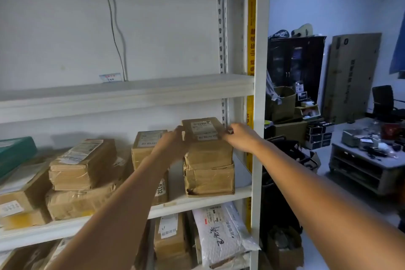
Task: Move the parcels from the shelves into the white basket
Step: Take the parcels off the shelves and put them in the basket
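Small brown cardboard parcel [206,138]: boxy, bound in glossy clear tape, 2 white printed labels on its top face. It sits on a second taped brown parcel [209,178], wider and creased, at the right end of the white metal shelf [197,200], middle tier.

Left hand [173,140]: arm stretched forward, fingers curled round the small parcel's left side, gripping it.

Right hand [238,136]: arm reaching in from the right, fingertips pinching the parcel's upper right edge.

Further left on the same tier, crumpled taped brown parcels [83,164] lie stacked, near a flat green box [15,153].

Tier below: a white bubble-textured mailer bag [221,232] with black handwriting, just beside an upright brown box [171,241].
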The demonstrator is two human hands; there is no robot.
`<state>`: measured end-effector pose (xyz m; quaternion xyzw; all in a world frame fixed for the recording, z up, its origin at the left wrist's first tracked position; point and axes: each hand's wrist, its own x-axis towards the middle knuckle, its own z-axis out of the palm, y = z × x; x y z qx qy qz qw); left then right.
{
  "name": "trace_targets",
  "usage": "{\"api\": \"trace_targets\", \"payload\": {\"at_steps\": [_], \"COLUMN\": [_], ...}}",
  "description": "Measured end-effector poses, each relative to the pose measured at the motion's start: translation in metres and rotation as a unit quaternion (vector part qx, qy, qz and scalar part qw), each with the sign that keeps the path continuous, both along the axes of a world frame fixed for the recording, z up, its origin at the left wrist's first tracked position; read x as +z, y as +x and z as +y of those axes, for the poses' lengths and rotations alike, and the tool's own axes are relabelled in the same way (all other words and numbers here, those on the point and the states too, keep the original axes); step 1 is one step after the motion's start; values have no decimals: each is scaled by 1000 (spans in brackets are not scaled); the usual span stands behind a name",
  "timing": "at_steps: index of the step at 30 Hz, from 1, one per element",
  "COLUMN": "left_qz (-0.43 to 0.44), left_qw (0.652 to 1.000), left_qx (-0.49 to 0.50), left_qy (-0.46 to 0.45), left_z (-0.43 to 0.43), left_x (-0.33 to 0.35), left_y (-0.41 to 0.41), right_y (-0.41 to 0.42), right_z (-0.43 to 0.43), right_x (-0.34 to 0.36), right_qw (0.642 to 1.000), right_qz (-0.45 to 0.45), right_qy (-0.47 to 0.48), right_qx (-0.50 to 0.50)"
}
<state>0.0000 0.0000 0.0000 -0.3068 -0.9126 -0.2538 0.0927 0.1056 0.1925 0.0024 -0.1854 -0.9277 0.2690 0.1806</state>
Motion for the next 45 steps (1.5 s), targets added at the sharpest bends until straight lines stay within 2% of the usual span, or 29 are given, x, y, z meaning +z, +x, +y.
{"api": "trace_targets", "payload": {"at_steps": [4, 6, 9, 11, 14, 18, 22, 27, 32, 39, 45], "left_qz": [-29, -88, -218, -266, -275, -246, -246, -235, -229, -264, -310], "left_qw": [999, 996, 968, 946, 932, 935, 911, 904, 908, 902, 861], "left_qx": [14, 13, 6, 2, -11, -38, -101, -154, -168, -133, -116], "left_qy": [3, 26, 121, 186, 237, 252, 314, 323, 308, 316, 387], "left_z": [12, 15, 17, 16, 14, 2, -25, -72, -122, -200, -260], "left_x": [-12, -12, -10, -11, -14, -17, -21, -35, -66, -121, -163], "left_y": [3, 4, 6, 11, 22, 41, 61, 91, 122, 173, 204], "right_y": [-8, -8, -4, -1, 8, 26, 51, 88, 128, 170, 191], "right_z": [0, -1, -3, -7, -17, -31, -58, -107, -159, -227, -288], "right_x": [-7, -9, -9, -9, -10, -13, -18, -40, -73, -126, -169], "right_qw": [994, 987, 983, 979, 971, 966, 954, 935, 928, 933, 928], "right_qz": [-2, 21, 48, 59, 85, 130, 187, 230, 221, 148, 149], "right_qy": [-109, -161, -178, -194, -221, -220, -235, -268, -301, -325, -332], "right_qx": [17, 19, 17, 26, 32, 26, 24, 10, 10, 31, 81]}}
